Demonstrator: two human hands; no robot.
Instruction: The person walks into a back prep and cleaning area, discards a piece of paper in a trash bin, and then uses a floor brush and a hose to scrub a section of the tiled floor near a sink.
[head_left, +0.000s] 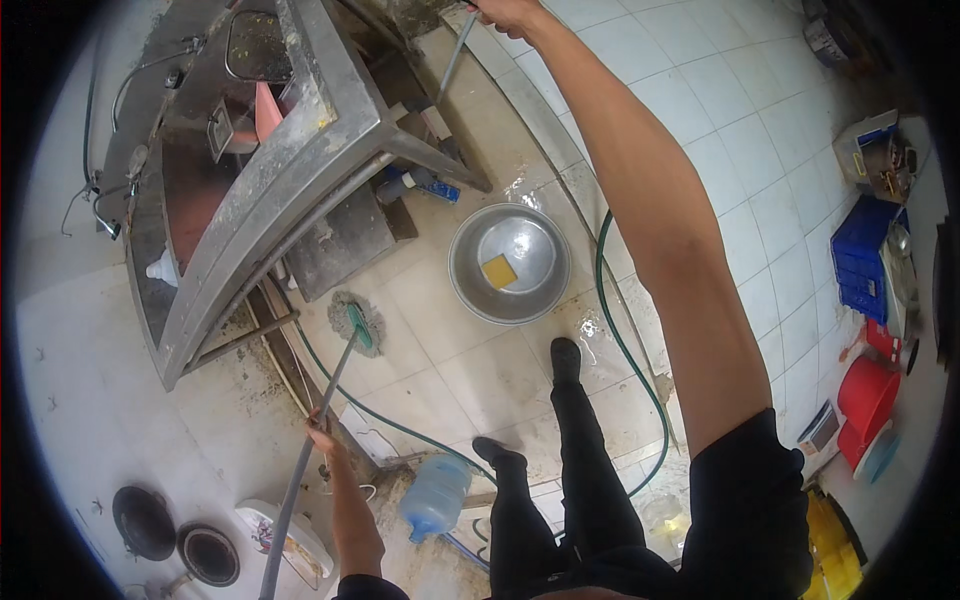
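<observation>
My left hand (322, 433) is wrapped around the grey pole of a string mop (358, 324). The mop's grey strands, under a green plastic head, rest on the tiled floor left of a round metal basin (551, 304). A flat yellow sponge or pad (498, 272) lies in the basin. At the top edge of the view, my right hand (508, 16) grips a thin grey pole (456, 60), with my right arm stretched far out. That pole slants down towards the floor beside the sink frame; what its lower end is like cannot be made out.
A stainless steel sink unit (300, 161) with legs fills the upper left. A green hose (611, 300) curves across the floor by a low step. A blue water jug (439, 491) lies near my feet. Along the right wall stand a blue crate (862, 259) and red basins (866, 397).
</observation>
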